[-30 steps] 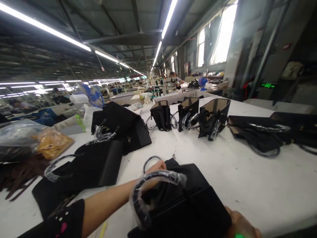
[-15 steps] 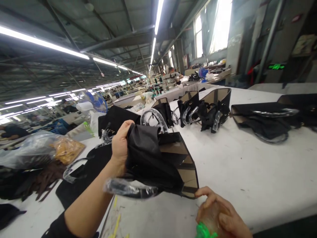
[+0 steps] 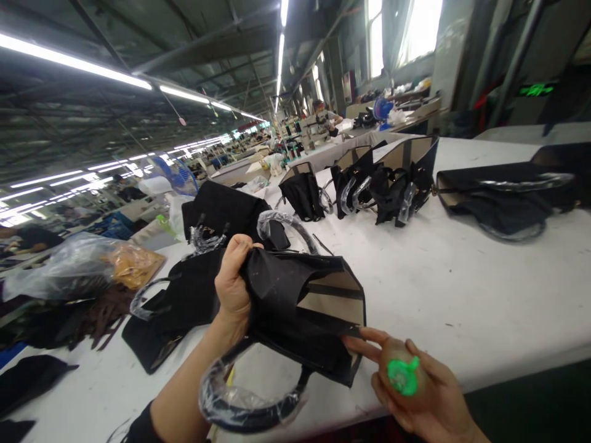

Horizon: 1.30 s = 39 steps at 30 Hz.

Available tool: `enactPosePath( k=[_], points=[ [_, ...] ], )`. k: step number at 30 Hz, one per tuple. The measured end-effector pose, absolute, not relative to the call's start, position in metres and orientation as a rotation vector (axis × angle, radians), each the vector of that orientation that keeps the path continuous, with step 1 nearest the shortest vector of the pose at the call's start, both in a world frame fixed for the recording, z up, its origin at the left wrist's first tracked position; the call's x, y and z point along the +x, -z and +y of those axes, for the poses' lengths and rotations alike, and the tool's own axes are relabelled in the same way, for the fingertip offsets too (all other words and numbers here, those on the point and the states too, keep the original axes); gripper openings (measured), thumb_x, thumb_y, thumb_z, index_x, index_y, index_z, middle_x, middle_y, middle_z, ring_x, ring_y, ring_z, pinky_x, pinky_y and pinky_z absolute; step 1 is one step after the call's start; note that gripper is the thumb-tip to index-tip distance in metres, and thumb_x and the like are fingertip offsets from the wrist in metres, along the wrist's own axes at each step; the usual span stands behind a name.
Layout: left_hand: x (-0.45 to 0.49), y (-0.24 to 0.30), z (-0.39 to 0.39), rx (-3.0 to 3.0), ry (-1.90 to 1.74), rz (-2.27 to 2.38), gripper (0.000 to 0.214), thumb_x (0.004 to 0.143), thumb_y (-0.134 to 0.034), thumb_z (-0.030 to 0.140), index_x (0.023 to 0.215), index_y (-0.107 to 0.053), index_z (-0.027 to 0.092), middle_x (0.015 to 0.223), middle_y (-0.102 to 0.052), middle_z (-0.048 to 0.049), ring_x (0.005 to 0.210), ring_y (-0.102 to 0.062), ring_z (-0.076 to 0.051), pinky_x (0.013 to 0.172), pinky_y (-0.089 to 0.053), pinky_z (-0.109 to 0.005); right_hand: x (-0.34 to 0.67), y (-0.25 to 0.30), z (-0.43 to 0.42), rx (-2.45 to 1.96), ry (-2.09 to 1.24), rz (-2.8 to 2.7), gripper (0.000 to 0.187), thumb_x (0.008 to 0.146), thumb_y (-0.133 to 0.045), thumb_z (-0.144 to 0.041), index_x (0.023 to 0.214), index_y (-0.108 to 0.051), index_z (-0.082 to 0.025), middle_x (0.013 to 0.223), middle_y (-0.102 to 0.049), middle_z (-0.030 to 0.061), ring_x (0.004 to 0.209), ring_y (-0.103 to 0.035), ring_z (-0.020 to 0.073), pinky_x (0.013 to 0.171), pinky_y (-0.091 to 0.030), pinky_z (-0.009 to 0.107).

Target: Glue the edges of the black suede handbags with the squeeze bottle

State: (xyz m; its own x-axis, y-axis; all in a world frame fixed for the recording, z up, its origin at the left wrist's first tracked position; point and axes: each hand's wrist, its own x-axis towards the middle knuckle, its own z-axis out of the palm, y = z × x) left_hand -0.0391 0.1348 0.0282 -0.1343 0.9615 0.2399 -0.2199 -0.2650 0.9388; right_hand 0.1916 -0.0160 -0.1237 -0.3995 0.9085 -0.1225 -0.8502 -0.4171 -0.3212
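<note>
My left hand (image 3: 233,283) is closed on the black lining pulled out of a black handbag (image 3: 305,307), which lies tipped on its side over the white table (image 3: 462,295). The bag's tan inside shows through its open mouth. One plastic-wrapped handle (image 3: 249,400) hangs below my left wrist and another arcs up behind the bag. My right hand (image 3: 415,394) cradles a small brownish bottle with a green cap (image 3: 402,375), and its index finger touches the bag's lower edge.
Several more black handbags (image 3: 397,184) stand or lie across the far side of the table and to the left (image 3: 184,301). A clear plastic sack with yellow contents (image 3: 92,264) sits at the left. A blue fan (image 3: 173,175) and other workers are farther off.
The bag was lifted off the table and tipped open, then lowered a little. My left hand gripped its lining. My right hand turned palm up, showing the green-capped bottle.
</note>
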Motion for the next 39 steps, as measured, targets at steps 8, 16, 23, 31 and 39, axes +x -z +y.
enactPosePath(
  k=[8, 16, 23, 31, 39],
  points=[
    [-0.035, -0.028, 0.128, 1.158, -1.509, 0.906, 0.029, 0.077, -0.073, 0.039, 0.084, -0.052, 0.022, 0.074, -0.063, 0.0019, 0.054, -0.057, -0.010, 0.047, -0.044, -0.017, 0.194, 0.112, -0.029, -0.206, -2.042, -0.188, 0.054, 0.093, -0.058, -0.049, 0.138, -0.061, -0.019, 0.145, -0.054, 0.0243, 0.056, -0.065, 0.0149, 0.039, -0.044, 0.022],
    [-0.037, -0.017, 0.124, 1.381, -1.260, 0.795, 0.050, 0.070, -0.078, 0.059, 0.090, -0.051, 0.023, 0.077, -0.057, 0.0030, 0.058, -0.053, -0.011, 0.051, -0.043, -0.020, 0.167, 0.090, 0.003, -0.087, -2.091, -0.294, 0.069, 0.090, -0.057, -0.059, 0.140, -0.057, -0.013, 0.072, -0.072, 0.0117, 0.048, -0.062, 0.0175, 0.035, -0.040, 0.019],
    [-0.027, -0.032, 0.105, 2.213, -0.059, 1.317, 0.099, 0.049, -0.087, 0.065, 0.130, -0.050, 0.022, 0.116, -0.060, -0.0083, 0.108, -0.056, -0.033, 0.096, -0.045, -0.048, 0.146, 0.077, 0.001, -0.053, -2.055, -0.216, 0.060, 0.081, -0.067, -0.058, 0.128, -0.066, -0.019, 0.062, -0.068, 0.0040, 0.043, -0.057, 0.0185, 0.036, -0.040, 0.023],
    [-0.016, -0.044, 0.098, 1.796, 0.104, 1.474, 0.078, 0.052, -0.083, 0.064, 0.112, -0.063, 0.019, 0.115, -0.065, -0.0096, 0.108, -0.060, -0.033, 0.094, -0.049, -0.044, 0.136, 0.082, 0.013, 0.031, -2.162, -0.325, 0.051, 0.086, -0.057, -0.061, 0.087, -0.077, -0.014, 0.058, -0.067, 0.0108, 0.040, -0.053, 0.0157, 0.029, -0.032, 0.019],
    [-0.020, -0.007, 0.101, 1.443, -0.244, 1.152, 0.031, 0.054, -0.082, 0.017, 0.084, -0.073, 0.014, 0.078, -0.072, 0.0005, 0.073, -0.063, -0.015, 0.069, -0.049, -0.023, 0.148, 0.078, 0.024, -0.047, -2.133, -0.364, 0.063, 0.090, -0.056, -0.052, 0.146, -0.052, -0.022, 0.081, -0.075, 0.0099, 0.054, -0.069, 0.0214, 0.035, -0.048, 0.022]
  ],
)
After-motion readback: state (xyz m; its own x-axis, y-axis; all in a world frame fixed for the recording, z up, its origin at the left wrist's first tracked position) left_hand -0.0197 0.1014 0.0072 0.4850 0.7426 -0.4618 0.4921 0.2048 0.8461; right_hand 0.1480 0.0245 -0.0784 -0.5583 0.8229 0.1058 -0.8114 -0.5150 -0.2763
